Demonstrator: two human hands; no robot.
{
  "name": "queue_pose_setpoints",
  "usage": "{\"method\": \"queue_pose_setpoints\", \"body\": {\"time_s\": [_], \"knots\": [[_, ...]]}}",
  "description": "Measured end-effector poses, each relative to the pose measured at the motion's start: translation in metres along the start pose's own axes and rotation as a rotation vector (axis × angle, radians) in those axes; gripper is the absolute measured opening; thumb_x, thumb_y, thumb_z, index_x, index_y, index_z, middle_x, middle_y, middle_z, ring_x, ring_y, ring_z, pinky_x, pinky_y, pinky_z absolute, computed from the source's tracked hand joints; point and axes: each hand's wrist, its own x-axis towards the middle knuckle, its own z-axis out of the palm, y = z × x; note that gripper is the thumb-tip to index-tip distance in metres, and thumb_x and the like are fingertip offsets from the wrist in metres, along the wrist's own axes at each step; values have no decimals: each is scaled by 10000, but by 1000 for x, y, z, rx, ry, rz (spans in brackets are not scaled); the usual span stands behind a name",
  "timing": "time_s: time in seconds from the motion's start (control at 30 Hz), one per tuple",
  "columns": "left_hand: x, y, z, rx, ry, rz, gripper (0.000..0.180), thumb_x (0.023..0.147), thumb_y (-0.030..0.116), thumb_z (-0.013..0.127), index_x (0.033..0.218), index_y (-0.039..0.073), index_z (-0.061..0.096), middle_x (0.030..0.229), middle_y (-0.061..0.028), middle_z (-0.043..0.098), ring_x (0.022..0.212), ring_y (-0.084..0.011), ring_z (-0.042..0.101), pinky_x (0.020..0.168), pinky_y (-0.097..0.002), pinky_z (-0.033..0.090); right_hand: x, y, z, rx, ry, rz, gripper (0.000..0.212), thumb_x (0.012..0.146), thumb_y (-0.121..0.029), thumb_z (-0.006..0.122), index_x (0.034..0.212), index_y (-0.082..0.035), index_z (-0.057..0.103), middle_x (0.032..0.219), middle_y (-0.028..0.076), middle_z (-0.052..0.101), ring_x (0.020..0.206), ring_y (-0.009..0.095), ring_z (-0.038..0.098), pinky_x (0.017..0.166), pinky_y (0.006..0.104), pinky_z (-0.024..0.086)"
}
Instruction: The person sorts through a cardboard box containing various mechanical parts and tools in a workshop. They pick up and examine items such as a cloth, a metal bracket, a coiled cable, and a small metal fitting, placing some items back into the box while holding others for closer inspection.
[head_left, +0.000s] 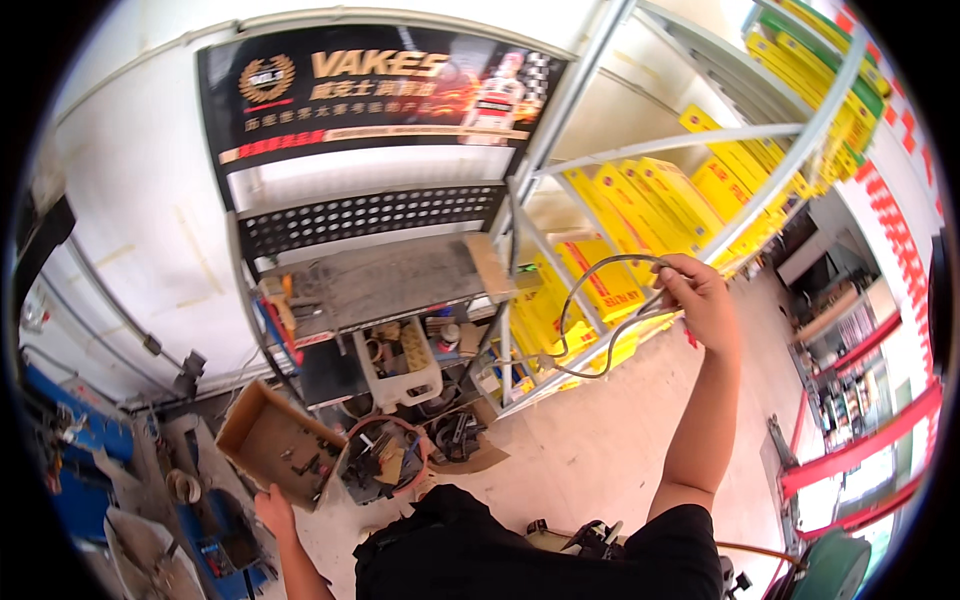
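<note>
Right hand (700, 295), right of centre, raised and closed around a looped grey cable (590, 320) hanging in front of yellow boxes (640, 200) on metal shelving (700, 135). Left hand (272, 508), lower left, gripping edge of tilted cardboard box (270, 440) beside red tub (385, 455).

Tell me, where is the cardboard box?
In the head view, the cardboard box is low on the left, gripped by the left hand, beside a round bucket of parts.

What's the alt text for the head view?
The person's raised right hand holds a looped grey cable before shelves of yellow boxes; the left hand grips a tilted cardboard box of small parts below a cluttered workbench.
</note>
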Motion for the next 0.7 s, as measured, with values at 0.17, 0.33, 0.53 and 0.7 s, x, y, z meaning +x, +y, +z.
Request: {"method": "queue_pose_setpoints", "body": {"time_s": [0.17,0.33,0.53,0.7], "knots": [[8,-2,9,-17,-27,-39,465,834,340,558,791,-123,561,832,-327,583,833,-484,562,751,-522,420,-10,28,-22,-132,82,28,188,928,-117,587,1042,21,644,809,34,637,641,102,598,582,228,474],[17,-15,20,-42,-7,-48,480,829,352,557,806,-127,560,828,-317,571,798,-480,541,734,-522,402,-10,57,-42,-205,175,93,191,927,-132,577,1011,24,650,732,29,610,588,93,526,554,241,446],[13,-11,11,-48,-27,-24,416,844,291,568,790,-121,586,764,-284,587,736,-429,568,719,-527,410,-18,75,-51,-353,265,107,199,912,-151,583,977,21,660,727,59,629,694,126,593,654,271,464],[11,-8,-18,285,-253,88,639,929,534,428,1016,-73,607,907,-304,643,834,-462,626,721,-511,503,-13,81,-48,-259,429,35,217,885,-174,609,956,20,674,714,77,642,653,151,600,631,286,470]]}}
